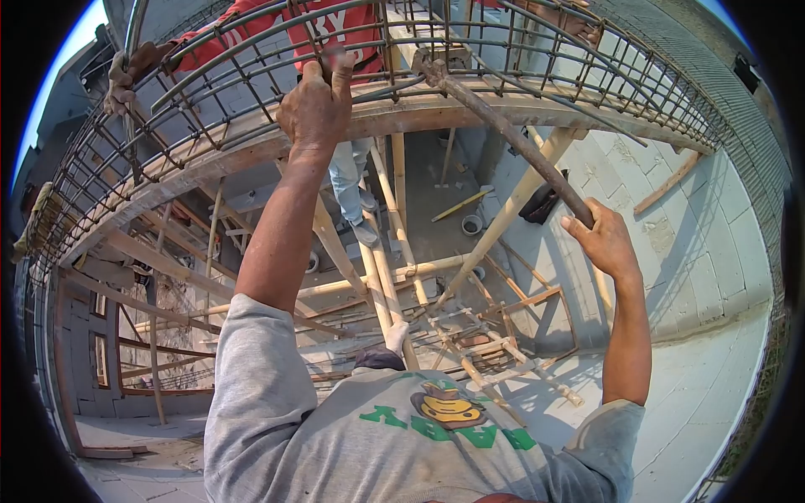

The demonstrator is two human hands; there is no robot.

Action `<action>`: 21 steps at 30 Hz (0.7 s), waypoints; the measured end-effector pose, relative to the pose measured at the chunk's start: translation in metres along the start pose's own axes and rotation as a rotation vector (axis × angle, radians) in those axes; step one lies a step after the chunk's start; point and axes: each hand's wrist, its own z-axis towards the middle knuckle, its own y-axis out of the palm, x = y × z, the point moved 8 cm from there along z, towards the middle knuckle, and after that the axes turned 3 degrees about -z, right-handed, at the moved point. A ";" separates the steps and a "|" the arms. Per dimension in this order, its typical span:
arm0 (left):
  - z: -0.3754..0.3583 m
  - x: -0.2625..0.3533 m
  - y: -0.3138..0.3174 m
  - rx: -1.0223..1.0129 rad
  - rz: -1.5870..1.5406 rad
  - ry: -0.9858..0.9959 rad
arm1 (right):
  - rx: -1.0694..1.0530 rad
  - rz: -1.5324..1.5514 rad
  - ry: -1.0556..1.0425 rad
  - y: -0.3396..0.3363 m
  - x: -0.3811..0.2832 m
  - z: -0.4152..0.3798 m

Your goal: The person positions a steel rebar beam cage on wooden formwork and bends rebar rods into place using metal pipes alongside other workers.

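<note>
My left hand (pixel 314 109) is raised at the rebar cage (pixel 243 75), its fingers closed at the bars; what they grip is partly hidden. My right hand (pixel 605 239) is wrapped round the lower end of a hammer (pixel 524 147) with a long brown handle. The hammer's head lies up at the top of the cage, against the bars near a wooden block. Under the cage runs a curved wooden formwork board (pixel 402 117).
A co-worker in a red shirt (pixel 335 33) stands beyond the cage, hands on it at upper left and upper right. Bamboo poles (pixel 503 218) and scaffolding fill the drop below. A grey block wall (pixel 704 226) stands at right.
</note>
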 end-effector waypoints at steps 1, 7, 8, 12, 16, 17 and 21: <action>-0.005 0.001 -0.002 0.026 -0.026 0.050 | 0.000 -0.006 0.012 -0.002 0.002 -0.002; -0.070 0.034 -0.038 0.268 -0.495 0.125 | 0.042 -0.109 0.038 0.007 -0.003 -0.026; -0.090 0.046 -0.031 0.278 -0.568 0.152 | 0.028 -0.086 0.075 0.004 -0.008 -0.030; -0.164 0.112 0.080 -0.669 -1.325 -0.404 | 0.066 -0.090 0.048 0.002 -0.005 -0.035; -0.195 0.200 0.106 -1.067 -1.661 -0.490 | 0.117 -0.120 -0.006 0.005 -0.008 -0.034; -0.197 0.219 0.104 -1.113 -1.756 -0.462 | 0.128 -0.123 -0.037 0.007 -0.006 -0.035; -0.210 0.253 0.119 -1.086 -1.974 -0.829 | 0.181 -0.245 -0.072 -0.001 -0.012 -0.038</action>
